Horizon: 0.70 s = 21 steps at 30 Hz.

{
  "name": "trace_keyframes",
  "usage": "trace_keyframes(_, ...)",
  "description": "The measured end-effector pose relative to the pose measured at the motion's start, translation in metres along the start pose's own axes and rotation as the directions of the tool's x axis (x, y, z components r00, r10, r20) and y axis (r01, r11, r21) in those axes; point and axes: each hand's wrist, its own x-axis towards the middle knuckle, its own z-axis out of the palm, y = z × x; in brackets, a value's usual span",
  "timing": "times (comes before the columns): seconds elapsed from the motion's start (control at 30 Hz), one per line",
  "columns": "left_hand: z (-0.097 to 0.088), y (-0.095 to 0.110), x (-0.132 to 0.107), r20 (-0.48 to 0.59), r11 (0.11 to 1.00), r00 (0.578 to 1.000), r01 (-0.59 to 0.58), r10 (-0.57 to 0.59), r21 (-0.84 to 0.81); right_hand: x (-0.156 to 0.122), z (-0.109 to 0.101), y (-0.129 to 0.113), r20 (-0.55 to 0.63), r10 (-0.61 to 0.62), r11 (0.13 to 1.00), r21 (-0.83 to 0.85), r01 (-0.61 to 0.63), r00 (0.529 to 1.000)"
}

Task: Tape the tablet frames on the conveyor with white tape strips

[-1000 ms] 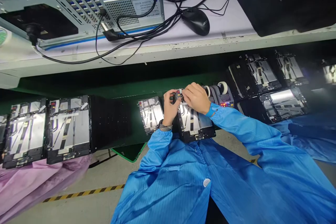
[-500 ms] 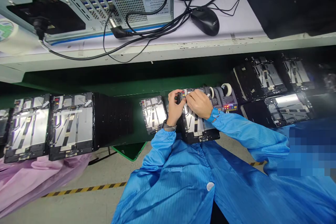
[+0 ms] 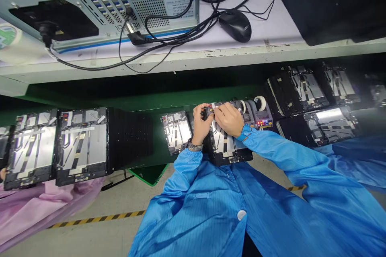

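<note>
An open tablet chassis (image 3: 227, 144) with silver shielding and black strips lies on the green belt right in front of me. My left hand (image 3: 200, 122) curls its fingers round the chassis's upper left corner. My right hand (image 3: 229, 119) rests on the top edge beside it, fingertips pinched together near small red parts. Whatever they pinch is too small to make out. Both sleeves are blue.
A second chassis (image 3: 176, 131) lies just left, two more (image 3: 81, 144) further left over a pink sleeve (image 3: 45, 200). A tape dispenser (image 3: 259, 112) stands right of my hands, more chassis (image 3: 330, 122) beyond. On the shelf above are a PC case (image 3: 99, 4), cables and a mouse (image 3: 235, 25).
Between the oldest frame and now the view shifted a little, so everything sits further right and lower. My hands have stayed at the chassis's top edge; my right fingers drew closer to the left hand.
</note>
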Motion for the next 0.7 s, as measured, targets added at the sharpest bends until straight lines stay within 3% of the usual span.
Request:
trace_keyframes(0.37,0.0007,0.0003,-0.0005,-0.007,1.000,1.000,-0.007,0.007,0.004,-0.0005,0.0042,-0.0033,-0.031,-0.026,0.999,-0.023,0.026,0.999)
trace_keyframes(0.57,0.0002,0.0004,-0.0001,0.000,1.000,1.000,0.003,-0.003,0.010,-0.0003,0.0034,-0.0027,-0.032,0.032,0.998,0.057,-0.031,0.999)
trace_keyframes(0.7,-0.0003,0.0017,-0.0004,0.000,1.000,1.000,0.006,-0.006,0.007,-0.0002,0.0048,-0.0033,-0.031,0.002,1.000,0.000,-0.002,1.000)
